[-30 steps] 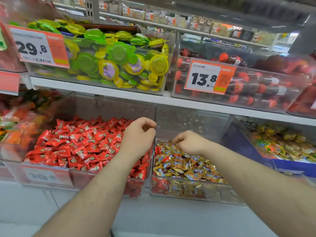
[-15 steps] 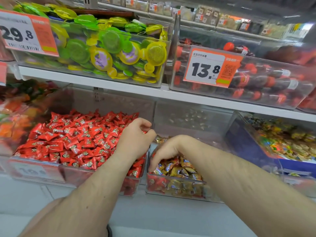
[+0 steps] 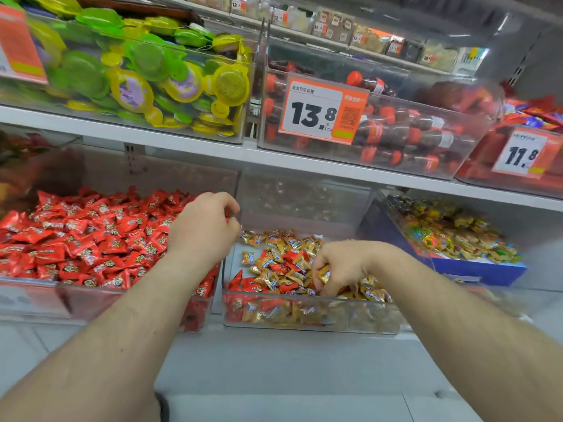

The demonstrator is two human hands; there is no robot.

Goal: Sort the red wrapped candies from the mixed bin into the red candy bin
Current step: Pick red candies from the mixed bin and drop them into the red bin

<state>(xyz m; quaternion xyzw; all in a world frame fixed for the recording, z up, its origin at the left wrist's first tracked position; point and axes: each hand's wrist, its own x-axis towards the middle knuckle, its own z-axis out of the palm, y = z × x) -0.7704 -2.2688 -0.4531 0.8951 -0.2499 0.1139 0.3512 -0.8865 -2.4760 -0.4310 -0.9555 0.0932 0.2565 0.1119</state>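
Right hand (image 3: 341, 266) dug into mixed bin (image 3: 307, 322) at shelf's front edge, fingers (image 3: 323, 277) curled round gold candies. Left hand (image 3: 202, 228) above red candy bin (image 3: 91, 300), fingers curled; contents impossible to tell. Red wrapped candies (image 3: 253, 284) near mixed bin's left front corner.

Red candies (image 3: 91, 239) with small green-and-white prints are filling the clear red bin (image 3: 91, 300). Gold candies (image 3: 274, 257) with blue marks are mixing with a few red ones in the clear mixed bin (image 3: 304, 315). Green and yellow discs (image 3: 146, 71), some with purple centres, are showing through the upper tub. Dark bottles (image 3: 411, 138) are wearing red caps and labels. An orange-and-white tag (image 3: 320, 108) is carrying black digits. The shelf (image 3: 213, 153) is looking white, and a blue box (image 3: 475, 269) is holding multicoloured sweets.
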